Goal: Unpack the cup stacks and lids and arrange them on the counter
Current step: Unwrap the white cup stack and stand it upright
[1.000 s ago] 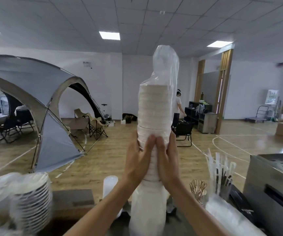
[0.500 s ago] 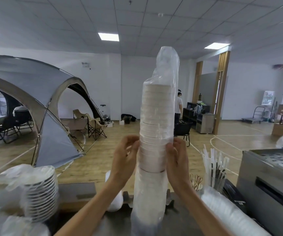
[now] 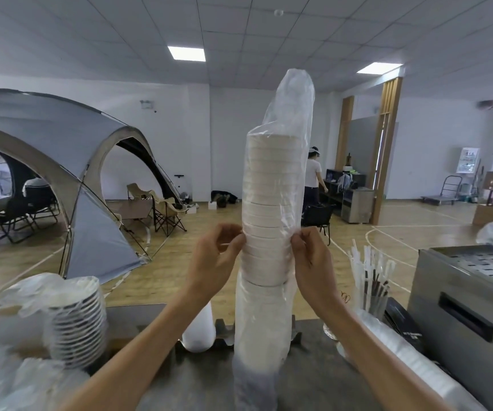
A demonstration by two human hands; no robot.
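Observation:
A tall stack of white paper cups [image 3: 272, 221] stands upright on the dark counter [image 3: 325, 378], still wrapped in a clear plastic sleeve [image 3: 294, 111] that bulges empty above the top cup. My left hand [image 3: 215, 262] pinches the sleeve on the stack's left side at mid height. My right hand [image 3: 310, 259] pinches the sleeve on the right side at the same height. A second bagged stack of white cups or lids [image 3: 76, 324] leans at the left of the counter. A sleeve of clear lids [image 3: 411, 378] lies at the right.
A holder of wrapped straws and stirrers [image 3: 369, 277] stands right of the stack. A steel machine [image 3: 470, 310] fills the right edge. A white cup [image 3: 199, 330] sits behind my left forearm. Loose plastic wrap [image 3: 8, 381] lies at lower left. A tent, chairs and a person are beyond.
My hands moved from pressing together on the front of the stack to its two sides, and now pinch the plastic sleeve. The view drifted slightly; the stack stays upright.

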